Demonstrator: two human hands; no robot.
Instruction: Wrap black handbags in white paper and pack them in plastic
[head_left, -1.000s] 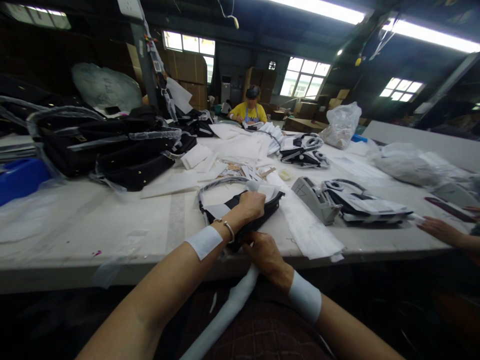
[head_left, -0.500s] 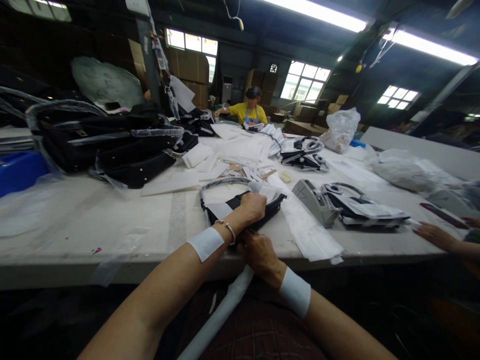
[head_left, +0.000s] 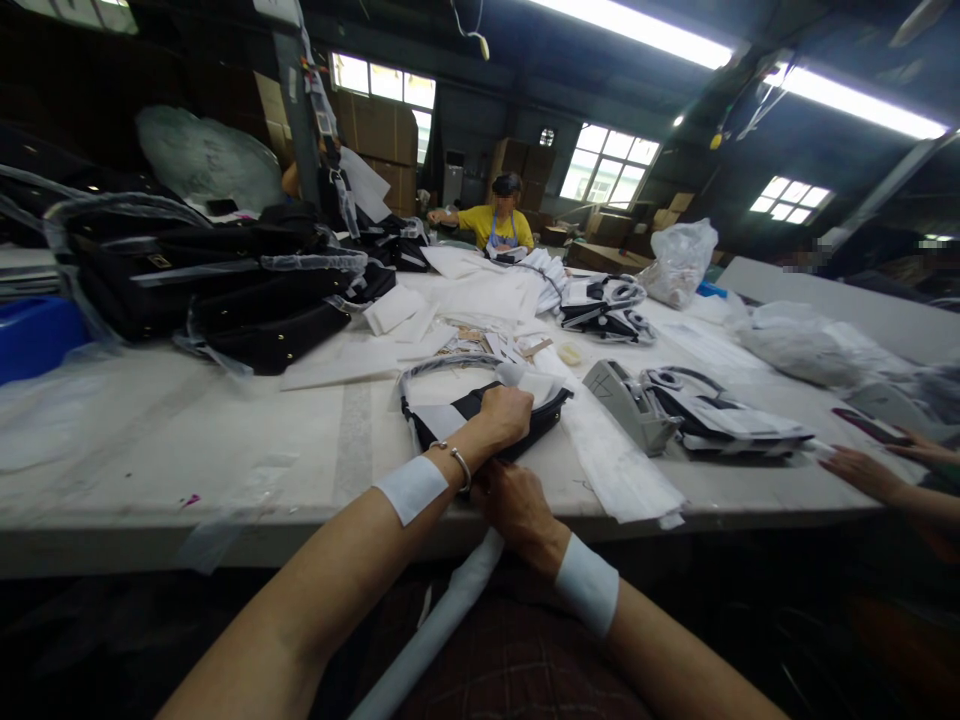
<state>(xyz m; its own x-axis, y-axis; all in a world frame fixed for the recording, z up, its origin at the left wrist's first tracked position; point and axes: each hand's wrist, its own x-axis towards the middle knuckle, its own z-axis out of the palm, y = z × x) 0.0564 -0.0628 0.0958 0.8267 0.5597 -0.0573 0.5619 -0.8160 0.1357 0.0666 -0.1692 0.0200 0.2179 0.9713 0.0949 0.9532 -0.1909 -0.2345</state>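
— What was the surface like?
— A long pale table (head_left: 225,440) in a dim workshop, black bags (head_left: 225,290) piled far left.
— And the hands?
— The left hand (head_left: 504,415) was closed over the black handbag (head_left: 487,415) at the near edge. The right hand (head_left: 516,505) gripped its near end, just below.
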